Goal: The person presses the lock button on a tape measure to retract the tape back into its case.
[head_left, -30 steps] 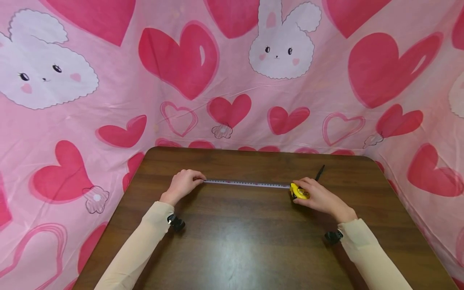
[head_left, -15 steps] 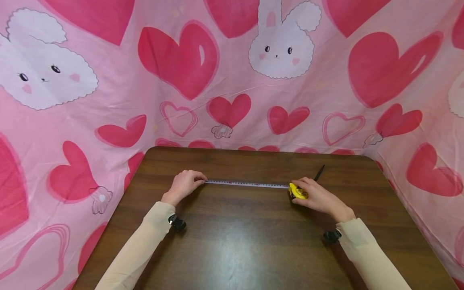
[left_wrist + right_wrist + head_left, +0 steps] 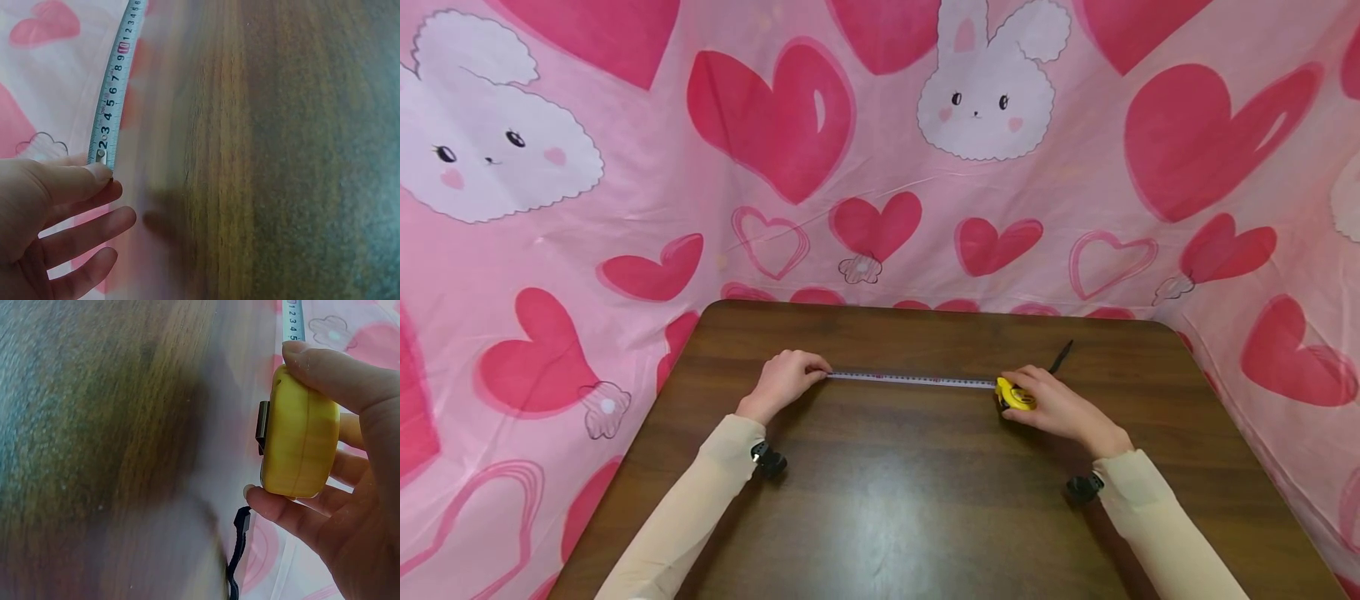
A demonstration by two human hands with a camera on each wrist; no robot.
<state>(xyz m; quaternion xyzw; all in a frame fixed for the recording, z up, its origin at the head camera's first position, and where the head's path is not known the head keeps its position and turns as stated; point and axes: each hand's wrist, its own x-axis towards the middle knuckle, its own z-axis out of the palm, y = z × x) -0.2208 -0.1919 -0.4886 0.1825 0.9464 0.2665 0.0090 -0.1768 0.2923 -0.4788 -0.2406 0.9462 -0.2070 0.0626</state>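
Note:
A yellow tape measure [image 3: 1017,395] is gripped by my right hand [image 3: 1063,407], its thumb near the blade's mouth and its fingers round the case. In the right wrist view the case [image 3: 303,434] shows a dark metal clip [image 3: 264,428] on one side and a black strap [image 3: 237,556] below. The white blade [image 3: 913,380] runs out leftward, straight and nearly level, across to my left hand [image 3: 782,383]. There the thumb and forefinger pinch the blade's end, with numbers rising from about 2 beside the thumb [image 3: 97,174]; the other fingers are spread.
A brown wood-grain table [image 3: 880,492] lies under both hands. Behind it and at both sides hangs a pink cloth [image 3: 917,175] printed with hearts and rabbits. Small black cameras are strapped at both wrists.
Both hands have drifted slightly toward each other, and the stretch of blade between them looks a little shorter. The holds are the same.

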